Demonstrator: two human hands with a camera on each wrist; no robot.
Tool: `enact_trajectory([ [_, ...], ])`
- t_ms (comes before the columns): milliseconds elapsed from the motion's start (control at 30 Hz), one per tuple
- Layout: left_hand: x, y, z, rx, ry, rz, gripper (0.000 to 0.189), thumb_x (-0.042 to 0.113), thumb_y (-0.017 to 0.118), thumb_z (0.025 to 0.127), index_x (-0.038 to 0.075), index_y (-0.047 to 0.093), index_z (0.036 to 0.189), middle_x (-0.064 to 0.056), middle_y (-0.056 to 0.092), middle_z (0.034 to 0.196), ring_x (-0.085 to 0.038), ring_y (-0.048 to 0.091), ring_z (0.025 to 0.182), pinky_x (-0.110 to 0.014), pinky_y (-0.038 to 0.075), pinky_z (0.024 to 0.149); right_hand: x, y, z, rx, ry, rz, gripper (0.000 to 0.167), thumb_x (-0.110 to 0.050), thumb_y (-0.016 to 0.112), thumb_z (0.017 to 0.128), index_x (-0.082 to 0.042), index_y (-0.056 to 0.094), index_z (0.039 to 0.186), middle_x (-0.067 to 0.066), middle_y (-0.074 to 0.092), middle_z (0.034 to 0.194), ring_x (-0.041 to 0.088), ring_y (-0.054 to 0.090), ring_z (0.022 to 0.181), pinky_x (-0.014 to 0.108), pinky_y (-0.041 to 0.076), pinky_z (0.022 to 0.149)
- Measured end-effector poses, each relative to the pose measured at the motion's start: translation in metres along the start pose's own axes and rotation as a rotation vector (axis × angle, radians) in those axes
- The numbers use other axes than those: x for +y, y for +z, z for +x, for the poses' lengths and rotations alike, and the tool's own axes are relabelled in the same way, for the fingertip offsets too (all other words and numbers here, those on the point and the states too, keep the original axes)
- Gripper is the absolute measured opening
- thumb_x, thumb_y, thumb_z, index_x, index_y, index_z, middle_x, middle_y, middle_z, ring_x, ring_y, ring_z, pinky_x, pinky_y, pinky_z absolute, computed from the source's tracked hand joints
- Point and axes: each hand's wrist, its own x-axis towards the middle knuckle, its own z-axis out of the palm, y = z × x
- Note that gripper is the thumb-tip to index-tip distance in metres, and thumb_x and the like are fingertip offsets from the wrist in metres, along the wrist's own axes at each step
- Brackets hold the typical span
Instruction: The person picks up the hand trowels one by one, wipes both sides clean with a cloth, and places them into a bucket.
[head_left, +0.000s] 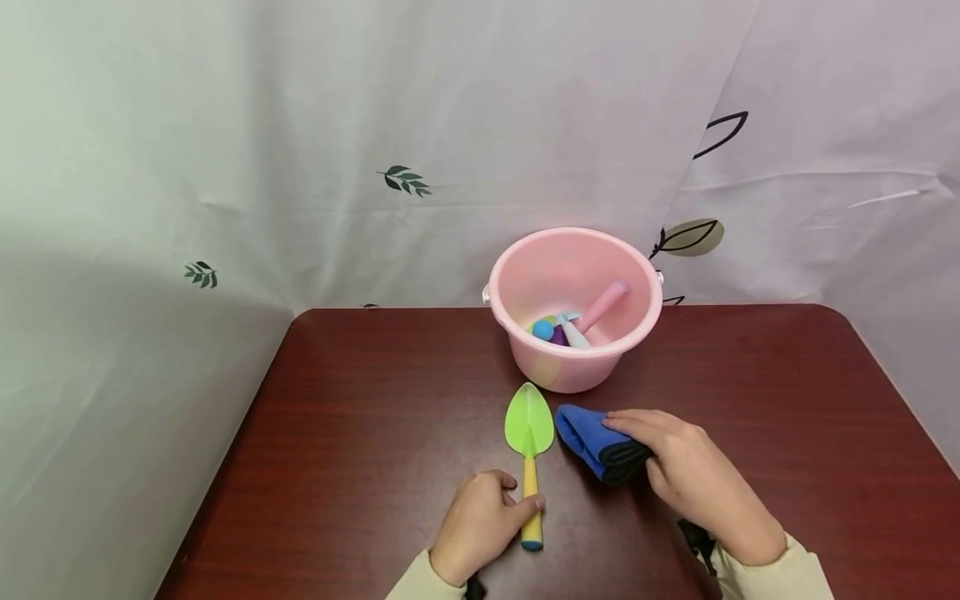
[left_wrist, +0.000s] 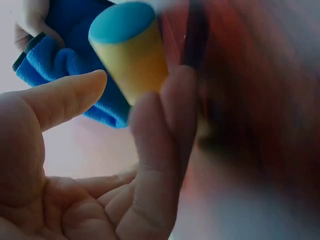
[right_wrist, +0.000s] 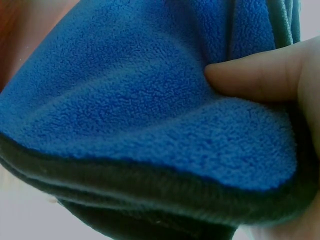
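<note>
A toy trowel with a light green blade [head_left: 528, 421] and a yellow handle [head_left: 530, 477] lies on the table, its blade toward the pink bucket [head_left: 570, 371]. My left hand [head_left: 480, 517] is at the handle. Its thumb crosses over the handle in the head view, while the fingers stay on the left side. In the left wrist view a small gap separates the thumb [left_wrist: 75, 95] from the blue-capped handle end [left_wrist: 122, 25]. Just right of the trowel, my right hand [head_left: 693, 467] grips a folded blue cloth [head_left: 588, 433] with dark edging, its thumb [right_wrist: 260, 75] pressing into the fabric.
Inside the bucket lie a blue ball [head_left: 543, 330], a pink handle-like piece [head_left: 603, 307], a white-handled piece [head_left: 575, 335] and something purple. The bucket stands near the far edge of the dark red table [head_left: 360, 417]. Leaf-patterned curtains [head_left: 450, 100] hang behind.
</note>
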Motion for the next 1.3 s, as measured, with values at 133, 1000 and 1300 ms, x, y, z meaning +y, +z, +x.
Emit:
enact_trajectory([
  [133, 0.002, 0.006, 0.000, -0.013, -0.032, -0.030, 0.034, 0.033, 0.083, 0.080, 0.002, 0.072, 0.089, 0.015, 0.054, 0.052, -0.001, 0.050, 0.049, -0.022, 0.042, 0.047, 0.000, 0.000, 0.000, 0.005, -0.002, -0.003, 0.056, 0.015, 0.053, 0.072, -0.010, 0.073, 0.118, 0.001, 0.070, 0.118, 0.019, 0.067, 0.107, 0.044, 0.057, 0.083],
  [1000, 0.000, -0.013, 0.003, -0.047, 0.012, -0.044, 0.023, 0.018, 0.085, 0.075, 0.003, 0.072, 0.087, 0.011, 0.059, 0.058, -0.001, 0.052, 0.051, -0.023, 0.044, 0.047, 0.007, 0.002, -0.003, 0.088, -0.039, -0.029, 0.058, 0.014, 0.051, 0.069, -0.009, 0.073, 0.117, 0.001, 0.071, 0.116, 0.019, 0.067, 0.106, 0.032, 0.049, 0.087],
  [1300, 0.002, -0.040, -0.002, -0.120, 0.037, 0.033, 0.015, 0.015, 0.082, 0.074, 0.013, 0.067, 0.077, 0.012, 0.053, 0.055, -0.002, 0.048, 0.047, -0.022, 0.041, 0.044, 0.007, 0.002, -0.003, 0.133, -0.039, -0.010, 0.060, 0.015, 0.050, 0.069, -0.010, 0.073, 0.119, 0.000, 0.070, 0.119, 0.019, 0.066, 0.107, 0.019, 0.043, 0.092],
])
